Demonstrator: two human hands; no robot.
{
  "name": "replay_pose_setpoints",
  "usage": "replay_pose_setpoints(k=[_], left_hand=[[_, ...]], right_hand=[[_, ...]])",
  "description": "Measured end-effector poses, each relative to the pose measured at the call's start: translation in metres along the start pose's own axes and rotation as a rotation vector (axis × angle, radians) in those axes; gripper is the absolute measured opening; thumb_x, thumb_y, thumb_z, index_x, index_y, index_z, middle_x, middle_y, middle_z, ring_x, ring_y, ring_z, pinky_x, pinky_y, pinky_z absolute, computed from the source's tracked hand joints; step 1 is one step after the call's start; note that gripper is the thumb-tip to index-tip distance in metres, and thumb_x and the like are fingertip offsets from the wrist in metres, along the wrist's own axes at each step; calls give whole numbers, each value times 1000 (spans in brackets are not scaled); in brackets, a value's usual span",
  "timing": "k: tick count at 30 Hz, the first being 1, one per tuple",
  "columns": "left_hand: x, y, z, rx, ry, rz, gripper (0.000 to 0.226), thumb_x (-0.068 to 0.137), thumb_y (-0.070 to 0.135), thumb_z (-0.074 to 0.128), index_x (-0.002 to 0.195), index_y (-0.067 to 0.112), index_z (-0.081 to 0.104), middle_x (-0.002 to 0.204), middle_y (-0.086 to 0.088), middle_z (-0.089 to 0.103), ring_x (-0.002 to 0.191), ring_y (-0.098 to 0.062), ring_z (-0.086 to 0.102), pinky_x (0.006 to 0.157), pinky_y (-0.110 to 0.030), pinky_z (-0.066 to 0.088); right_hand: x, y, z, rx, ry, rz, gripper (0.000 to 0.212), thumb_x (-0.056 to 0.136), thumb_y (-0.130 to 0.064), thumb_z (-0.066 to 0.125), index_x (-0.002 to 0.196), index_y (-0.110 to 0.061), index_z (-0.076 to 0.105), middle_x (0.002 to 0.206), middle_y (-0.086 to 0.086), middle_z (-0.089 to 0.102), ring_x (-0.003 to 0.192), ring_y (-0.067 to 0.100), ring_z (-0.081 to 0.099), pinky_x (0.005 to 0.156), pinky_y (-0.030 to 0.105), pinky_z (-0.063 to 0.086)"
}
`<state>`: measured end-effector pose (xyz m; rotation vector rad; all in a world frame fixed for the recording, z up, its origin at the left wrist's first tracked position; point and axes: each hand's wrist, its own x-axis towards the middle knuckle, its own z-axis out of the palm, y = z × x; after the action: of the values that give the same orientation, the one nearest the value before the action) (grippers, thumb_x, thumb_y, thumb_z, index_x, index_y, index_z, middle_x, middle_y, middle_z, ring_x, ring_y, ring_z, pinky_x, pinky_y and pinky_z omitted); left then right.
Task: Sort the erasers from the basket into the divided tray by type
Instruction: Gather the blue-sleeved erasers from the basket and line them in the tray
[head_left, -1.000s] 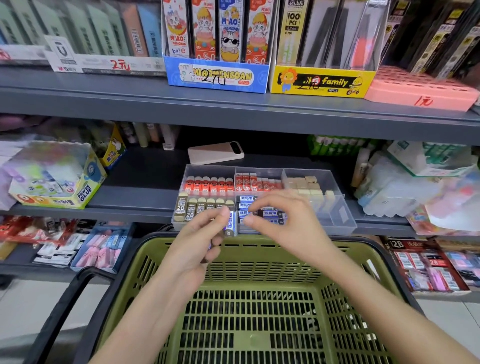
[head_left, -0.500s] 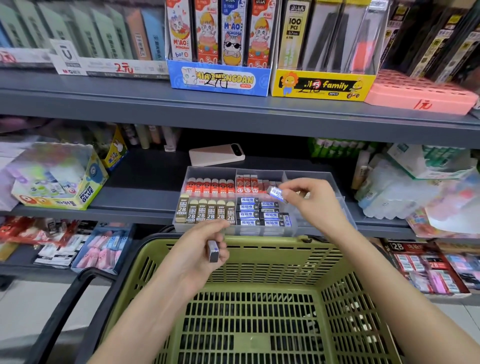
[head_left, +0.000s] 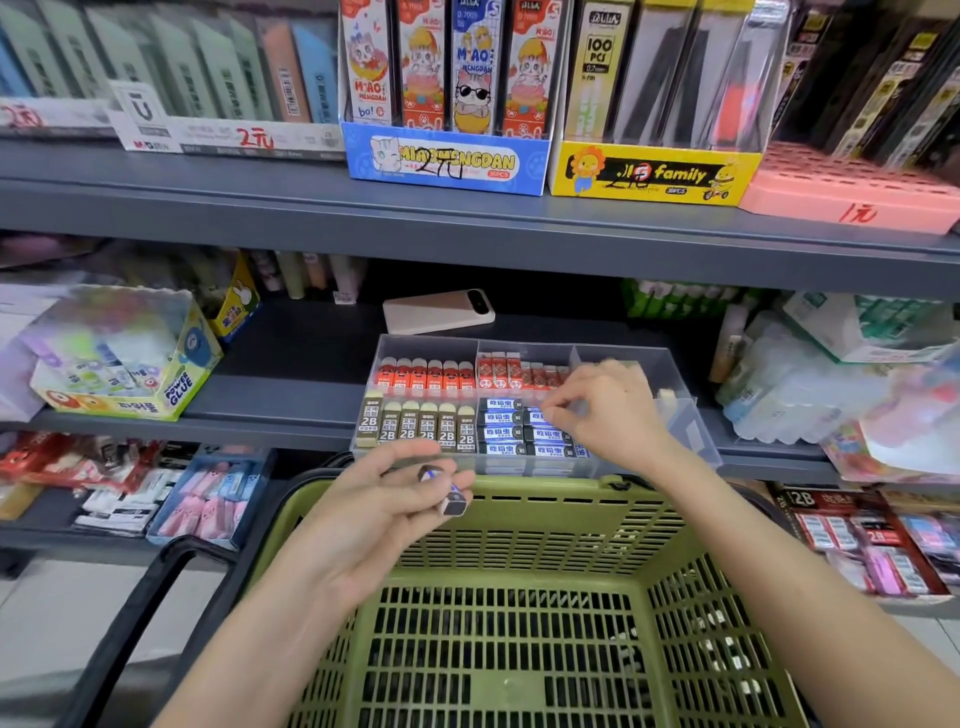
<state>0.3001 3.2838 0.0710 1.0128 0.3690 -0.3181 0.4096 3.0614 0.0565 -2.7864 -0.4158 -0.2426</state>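
A clear divided tray (head_left: 693, 415) stands on the middle shelf. It holds red erasers (head_left: 421, 375) at back left, red-and-white ones (head_left: 497, 371) behind the middle, brown 2B erasers (head_left: 415, 427) at front left and blue erasers (head_left: 503, 434) at front middle. My right hand (head_left: 610, 413) reaches over the tray and hides most of the right compartments. Its fingertips pinch a blue eraser at the blue row. My left hand (head_left: 371, 519) hovers over the far rim of the green basket (head_left: 519, 654) and holds another blue eraser (head_left: 450, 498) in its fingers.
A pale phone-like device (head_left: 439, 312) lies behind the tray. A glue display box (head_left: 124, 364) sits on the same shelf to the left, wrapped packs (head_left: 810, 384) to the right. The upper shelf's edge (head_left: 467, 234) overhangs. The basket's black handle (head_left: 135, 623) hangs at left.
My right hand carried a blue eraser from above the tray's back down to the front middle compartment. My left hand stayed near the basket rim and turned its eraser outward.
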Motion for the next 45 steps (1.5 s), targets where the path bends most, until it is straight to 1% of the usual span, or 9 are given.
replay_pose_setpoints(k=[5,10,15,19,22,25,27,38,45], left_hand=[[-1,-5,8,215,58,226,53,46,22,83,95,14,66,102,-12,71,89,-26,72,73,-29,56],[9,-12,13,252,84,453,34,56,25,83,85,20,69,92,-5,71,87,-22,71,73,-24,53],[18,-19,27,205,32,544,22,65,20,79,84,21,68,92,-5,74,92,-24,71,74,-26,55],[25,-21,32,407,17,610,19,73,37,73,89,28,70,101,4,72,99,-10,67,86,-25,53],[37,-25,31,1054,104,832,35,87,50,57,114,28,64,120,17,62,114,5,53,102,-19,40],[52,-33,35,1603,126,980,48,89,53,50,128,26,60,141,-7,49,136,-26,38,116,-53,16],[59,-35,39,1752,110,922,50,91,58,43,131,32,56,149,-14,38,143,-34,23,116,-57,-4],[71,-40,32,1821,93,986,47,92,55,35,119,33,66,141,-17,49,137,-38,35,113,-64,11],[73,-43,28,1884,52,987,44,94,51,39,126,29,61,138,-10,54,135,-32,41,111,-64,21]], right_hand=[[-8,-9,-2,-175,39,-40,21,90,-40,54,99,-35,72,95,-9,61,95,18,46,84,32,23],[-49,-54,-23,637,-76,-8,16,80,-46,61,81,-35,71,80,-19,68,83,2,58,80,25,44],[-71,-77,-21,945,-59,145,6,78,-22,74,83,-24,70,69,-13,68,66,-5,58,67,10,45],[-67,-59,-24,1071,-17,267,9,80,-15,72,84,-22,70,72,-8,68,72,4,59,72,15,48],[-52,-28,-30,856,119,293,9,81,-15,70,87,-21,69,75,-8,65,67,-3,52,67,8,42],[-32,-3,-31,464,176,258,14,80,-22,70,94,-21,71,87,-7,68,78,0,52,80,21,41],[-22,4,-25,264,156,225,17,80,-29,71,97,-26,72,96,-5,68,93,15,54,91,36,38],[-7,8,-1,-91,151,80,21,78,-42,68,99,-38,72,106,-6,64,102,23,50,80,32,22],[-20,14,-2,-293,171,-166,18,77,-34,72,93,-28,75,105,6,68,93,34,60,81,49,41]])
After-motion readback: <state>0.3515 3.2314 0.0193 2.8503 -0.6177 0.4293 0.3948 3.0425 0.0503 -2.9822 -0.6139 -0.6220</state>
